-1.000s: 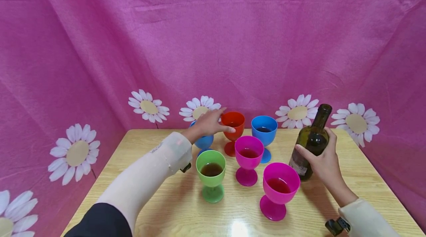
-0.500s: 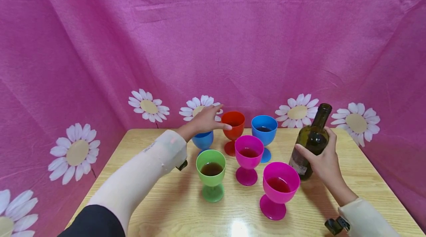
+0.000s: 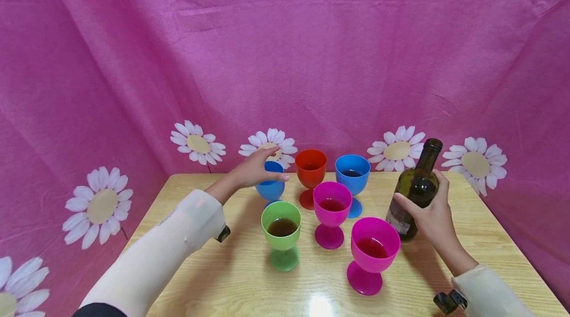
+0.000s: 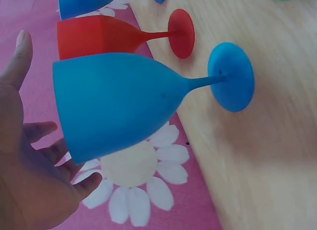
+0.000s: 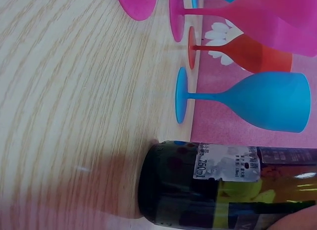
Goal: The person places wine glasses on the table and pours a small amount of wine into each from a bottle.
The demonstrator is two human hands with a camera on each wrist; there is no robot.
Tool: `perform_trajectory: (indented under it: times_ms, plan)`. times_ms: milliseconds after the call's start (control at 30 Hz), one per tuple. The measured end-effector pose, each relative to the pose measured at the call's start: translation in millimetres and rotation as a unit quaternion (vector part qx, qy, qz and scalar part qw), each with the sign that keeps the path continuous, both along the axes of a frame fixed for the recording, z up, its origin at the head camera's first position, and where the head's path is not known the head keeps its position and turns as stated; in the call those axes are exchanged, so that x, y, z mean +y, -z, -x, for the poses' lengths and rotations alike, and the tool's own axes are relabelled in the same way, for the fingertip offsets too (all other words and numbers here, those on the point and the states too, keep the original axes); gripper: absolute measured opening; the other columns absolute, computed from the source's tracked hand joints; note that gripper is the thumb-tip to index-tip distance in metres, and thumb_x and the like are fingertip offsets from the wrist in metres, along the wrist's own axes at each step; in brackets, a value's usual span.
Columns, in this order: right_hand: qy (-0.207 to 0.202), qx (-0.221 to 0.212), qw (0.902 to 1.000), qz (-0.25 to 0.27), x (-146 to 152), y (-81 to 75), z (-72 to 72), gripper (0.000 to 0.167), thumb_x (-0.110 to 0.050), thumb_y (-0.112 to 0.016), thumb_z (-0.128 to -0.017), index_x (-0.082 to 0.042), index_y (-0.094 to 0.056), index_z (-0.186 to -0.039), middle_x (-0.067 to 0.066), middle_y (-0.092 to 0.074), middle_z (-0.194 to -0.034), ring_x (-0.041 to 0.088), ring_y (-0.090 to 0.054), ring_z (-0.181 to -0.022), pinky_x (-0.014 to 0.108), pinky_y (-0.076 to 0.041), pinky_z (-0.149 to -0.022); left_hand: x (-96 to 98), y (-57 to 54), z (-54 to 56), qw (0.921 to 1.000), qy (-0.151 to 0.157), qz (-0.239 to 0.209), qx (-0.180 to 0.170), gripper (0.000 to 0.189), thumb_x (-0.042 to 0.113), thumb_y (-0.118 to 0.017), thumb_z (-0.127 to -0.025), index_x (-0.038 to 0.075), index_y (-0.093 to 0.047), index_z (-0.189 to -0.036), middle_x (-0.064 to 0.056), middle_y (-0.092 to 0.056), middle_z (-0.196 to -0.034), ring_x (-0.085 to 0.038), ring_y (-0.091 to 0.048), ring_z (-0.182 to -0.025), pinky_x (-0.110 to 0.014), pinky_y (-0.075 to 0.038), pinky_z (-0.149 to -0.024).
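My left hand [image 3: 256, 167], thumb and fingers spread, is at the rim of the left blue goblet [image 3: 270, 189], partly covering it in the head view. From the left wrist view, the fingers [image 4: 49, 153] reach along the far side of that goblet's rim. Beside it stands a red goblet [image 3: 310, 174] with dark liquid inside. At the right, my right hand [image 3: 429, 210] grips a dark green wine bottle [image 3: 411, 196] round its body, thumb toward the front. The bottle's white label [image 5: 228, 163] reads 750ml, and its open mouth points up.
Another blue goblet [image 3: 353, 178], two magenta goblets [image 3: 331, 213] and a green goblet [image 3: 281, 238] stand between the hands, each with dark or reddish liquid. The wooden table [image 3: 213, 282] ends at a pink cloth backdrop [image 3: 285, 69] with daisies close behind the rear goblets.
My left hand has moved left and nearer, away from the red goblet to the left blue goblet. My right hand and the bottle have stayed in place.
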State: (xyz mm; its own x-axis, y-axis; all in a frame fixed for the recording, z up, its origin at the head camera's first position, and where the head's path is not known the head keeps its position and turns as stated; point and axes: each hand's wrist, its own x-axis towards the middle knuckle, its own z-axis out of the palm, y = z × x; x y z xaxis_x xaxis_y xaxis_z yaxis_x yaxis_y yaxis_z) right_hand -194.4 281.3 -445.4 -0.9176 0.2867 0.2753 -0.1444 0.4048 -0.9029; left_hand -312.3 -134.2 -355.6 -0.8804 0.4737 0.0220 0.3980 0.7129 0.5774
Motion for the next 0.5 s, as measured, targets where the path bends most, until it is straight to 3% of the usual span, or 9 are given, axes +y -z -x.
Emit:
perform_trajectory:
  times_ms: [233,500]
  plan:
    - [0.001,-0.003,1.0000,-0.001,0,0.7,0.2,0.101,-0.030,-0.079,-0.092,-0.024,-0.004,-0.161,0.030,-0.034,-0.155,0.054,-0.039,-0.137,0.078,-0.033,-0.106,-16.8,12.0,-11.1,0.9981,-0.016,-0.054,-0.026,0.096,0.051,-0.079,-0.085,0.014,-0.034,-0.161,-0.016,-0.041,-0.160,-0.042,-0.040,-0.145,-0.063,-0.046,-0.106]
    - [-0.004,-0.002,1.0000,0.001,1,1.4,1.0,0.101,-0.029,-0.079,-0.093,-0.026,-0.004,-0.161,0.030,-0.034,-0.155,0.055,-0.038,-0.138,0.078,-0.033,-0.105,-25.1,34.3,-16.3,0.9875,-0.049,-0.136,-0.063,0.090,0.039,-0.080,-0.088,0.020,-0.032,-0.163,-0.019,-0.035,-0.162,-0.047,-0.040,-0.143,-0.063,-0.047,-0.105]
